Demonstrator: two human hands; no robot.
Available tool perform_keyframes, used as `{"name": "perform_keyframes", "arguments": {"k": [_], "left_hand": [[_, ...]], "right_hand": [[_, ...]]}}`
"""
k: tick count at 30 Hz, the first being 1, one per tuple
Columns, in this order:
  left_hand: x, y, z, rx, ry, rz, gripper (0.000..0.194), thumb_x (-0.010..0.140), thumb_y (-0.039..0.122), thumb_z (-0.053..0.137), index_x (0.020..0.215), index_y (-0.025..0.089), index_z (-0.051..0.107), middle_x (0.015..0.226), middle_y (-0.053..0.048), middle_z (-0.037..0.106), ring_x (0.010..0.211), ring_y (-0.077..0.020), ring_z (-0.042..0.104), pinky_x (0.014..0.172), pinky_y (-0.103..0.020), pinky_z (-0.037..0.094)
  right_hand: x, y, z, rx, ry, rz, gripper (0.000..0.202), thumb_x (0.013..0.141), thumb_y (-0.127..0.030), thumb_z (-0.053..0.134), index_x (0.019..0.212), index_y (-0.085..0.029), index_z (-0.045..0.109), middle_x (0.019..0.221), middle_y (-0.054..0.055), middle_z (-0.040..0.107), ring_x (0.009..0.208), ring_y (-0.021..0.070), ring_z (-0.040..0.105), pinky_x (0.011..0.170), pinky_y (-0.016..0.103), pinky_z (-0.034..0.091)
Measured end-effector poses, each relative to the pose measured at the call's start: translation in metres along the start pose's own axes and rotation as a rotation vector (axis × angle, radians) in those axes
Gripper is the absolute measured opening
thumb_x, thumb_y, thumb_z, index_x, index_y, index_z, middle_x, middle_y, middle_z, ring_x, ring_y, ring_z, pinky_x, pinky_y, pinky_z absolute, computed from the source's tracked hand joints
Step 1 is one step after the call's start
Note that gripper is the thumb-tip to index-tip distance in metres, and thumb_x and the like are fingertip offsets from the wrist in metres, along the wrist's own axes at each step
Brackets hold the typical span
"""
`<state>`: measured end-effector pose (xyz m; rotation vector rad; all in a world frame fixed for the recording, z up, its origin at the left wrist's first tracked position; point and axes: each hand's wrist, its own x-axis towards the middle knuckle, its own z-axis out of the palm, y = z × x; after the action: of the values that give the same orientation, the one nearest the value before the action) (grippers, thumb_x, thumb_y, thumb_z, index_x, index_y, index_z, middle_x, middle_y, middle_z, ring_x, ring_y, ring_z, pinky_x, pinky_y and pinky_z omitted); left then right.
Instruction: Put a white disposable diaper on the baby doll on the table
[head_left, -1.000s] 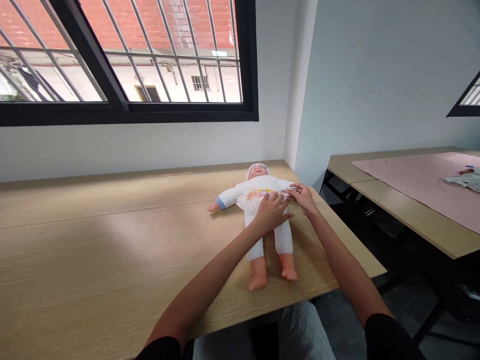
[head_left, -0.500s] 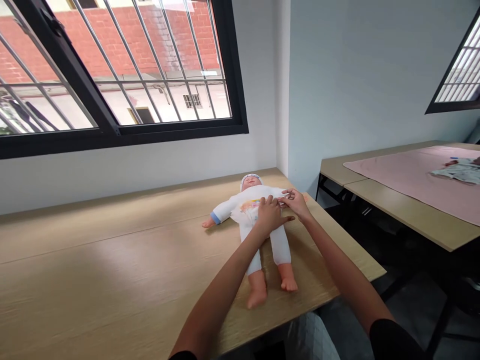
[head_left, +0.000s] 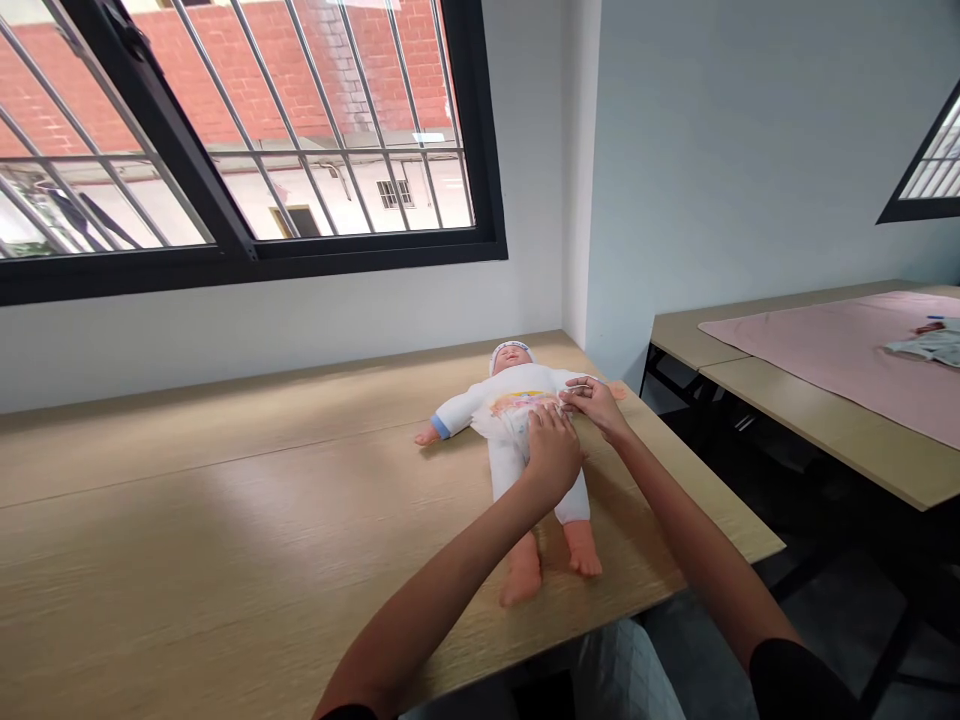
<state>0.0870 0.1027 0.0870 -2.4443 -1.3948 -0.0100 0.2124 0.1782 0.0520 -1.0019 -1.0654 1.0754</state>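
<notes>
A baby doll [head_left: 517,376] in a white suit with blue cuffs and a white cap lies face up on the table. Around its waist is a white diaper [head_left: 511,420] with a coloured print along the front. My left hand [head_left: 555,450] is over the diaper's right part, fingers bent together at its front edge; the thumb is hidden. Just beyond it, my right hand [head_left: 598,404] pinches the diaper's side edge near the doll's hip, beside the doll's outstretched arm. The exact bit of diaper between the fingertips is too small to make out.
The wooden table [head_left: 262,540] ends at a right edge close to the doll. A barred window [head_left: 315,130] is in the wall behind. Across a gap on the right, another table [head_left: 810,425] carries a pink cloth [head_left: 817,345] and a folded pale item [head_left: 930,345].
My left hand has slid right across the diaper, its outstretched thumb now out of sight and its fingers bent. The right hand stays at the diaper's side. The view has shifted slightly left.
</notes>
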Motion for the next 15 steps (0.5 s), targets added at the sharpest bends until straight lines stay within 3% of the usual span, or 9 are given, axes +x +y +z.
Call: {"name": "perform_keyframes", "arguments": {"k": [9, 12, 15], "left_hand": [[0.001, 0.008, 0.007, -0.026, -0.027, 0.017, 0.064, 0.09, 0.049, 0.053, 0.138, 0.006, 0.048, 0.148, -0.022, 0.036, 0.137, -0.0394, 0.035, 0.105, -0.05, 0.034], [0.002, 0.01, 0.007, -0.022, -0.043, 0.013, 0.066, 0.09, 0.048, 0.053, 0.139, 0.005, 0.046, 0.149, -0.023, 0.034, 0.138, -0.0398, 0.033, 0.107, -0.051, 0.033], [0.003, 0.013, 0.009, -0.011, -0.063, -0.007, 0.068, 0.09, 0.05, 0.053, 0.14, 0.004, 0.045, 0.147, -0.025, 0.036, 0.138, -0.0404, 0.033, 0.107, -0.052, 0.033]], "right_hand": [[0.003, 0.01, 0.006, -0.099, 0.172, -0.14, 0.031, 0.058, -0.034, 0.078, 0.073, -0.02, 0.055, 0.069, 0.0, 0.058, 0.069, 0.0167, 0.06, 0.068, 0.035, 0.059], [0.002, 0.014, 0.01, -0.174, 0.163, -0.189, 0.031, 0.061, -0.038, 0.075, 0.074, -0.021, 0.054, 0.07, 0.001, 0.058, 0.069, 0.0174, 0.06, 0.07, 0.035, 0.058], [-0.002, 0.016, 0.017, -0.231, 0.128, -0.245, 0.035, 0.065, -0.044, 0.073, 0.084, -0.021, 0.054, 0.085, 0.004, 0.063, 0.076, 0.017, 0.063, 0.077, 0.034, 0.055]]}}
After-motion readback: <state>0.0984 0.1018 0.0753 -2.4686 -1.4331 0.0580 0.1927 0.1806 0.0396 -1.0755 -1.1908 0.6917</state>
